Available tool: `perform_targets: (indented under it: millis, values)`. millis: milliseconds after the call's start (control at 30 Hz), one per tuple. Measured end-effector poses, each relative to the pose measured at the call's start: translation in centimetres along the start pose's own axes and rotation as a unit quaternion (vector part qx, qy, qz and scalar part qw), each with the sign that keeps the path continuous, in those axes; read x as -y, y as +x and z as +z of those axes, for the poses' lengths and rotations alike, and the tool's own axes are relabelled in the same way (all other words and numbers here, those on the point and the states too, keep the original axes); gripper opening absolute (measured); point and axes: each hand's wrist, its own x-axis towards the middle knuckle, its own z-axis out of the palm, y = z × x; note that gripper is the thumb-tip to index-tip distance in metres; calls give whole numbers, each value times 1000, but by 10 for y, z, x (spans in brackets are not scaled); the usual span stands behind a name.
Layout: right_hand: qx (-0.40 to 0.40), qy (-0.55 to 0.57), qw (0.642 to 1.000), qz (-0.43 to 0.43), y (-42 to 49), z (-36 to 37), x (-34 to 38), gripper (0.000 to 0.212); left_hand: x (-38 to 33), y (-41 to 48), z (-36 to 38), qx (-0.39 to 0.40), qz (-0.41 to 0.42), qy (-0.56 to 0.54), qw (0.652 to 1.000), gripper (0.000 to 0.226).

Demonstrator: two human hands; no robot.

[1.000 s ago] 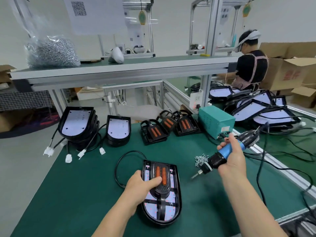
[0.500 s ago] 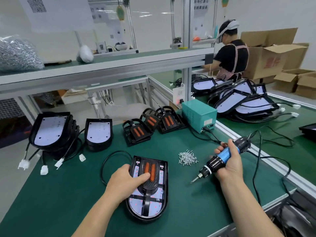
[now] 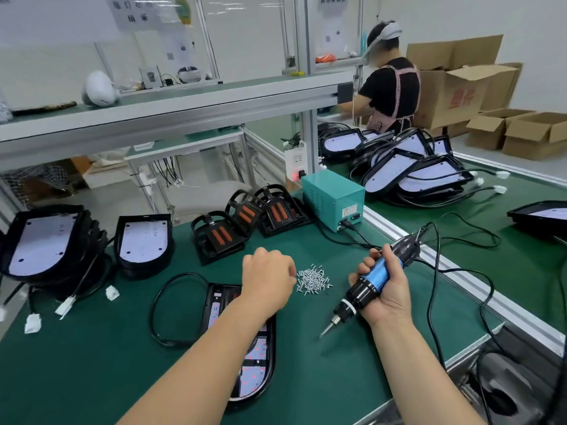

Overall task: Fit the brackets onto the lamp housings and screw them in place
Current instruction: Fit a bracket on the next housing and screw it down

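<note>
Steel screws [image 3: 313, 278] now just off the left hand [image 3: 267, 276], which has left the lamp housing [image 3: 254, 372]; can't tell if it's pinching one. Right hand [image 3: 387, 297] grips screwdriver [image 3: 378, 272]. Likely fastening next.

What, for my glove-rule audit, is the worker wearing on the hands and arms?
Nothing that shows. The left hand and right hand are bare: no gloves or rings visible. The left forearm and right forearm are bare too, with no sleeve, watch or wrist strap in view.

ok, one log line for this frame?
left hand: curled at screws, grip unclear | right hand: holds driver | housing: flat, partly hidden
</note>
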Motion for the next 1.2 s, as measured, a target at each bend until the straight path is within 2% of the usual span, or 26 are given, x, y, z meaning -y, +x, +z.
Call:
perform_targets:
  millis: [100,167,667,867,967,1100,1200]
  values:
    - [-3,-1,1000,2,0,0,-1,22,-5,20,14,50,24,83,995,15]
    - [-6,2,1000,5,0,0,-1,22,-5,30,21,66,18,90,994,12]
    - [-10,13,1000,3,2,0,0,21,-8,47,30,156,-24,-3,987,11]
    - [-8,13,1000,5,2,0,-1,20,-14,43,27,163,-27,-13,986,8]
    - [-9,11,1000,5,1,1,-1,21,-17,41,26,171,-16,-4,985,24]
    - [-9,13,1000,5,1,1,-1,22,-20,35,23,176,-3,-23,984,12]
    - [-9,13,1000,5,1,1,0,22,-18,33,21,152,-11,-91,984,12]
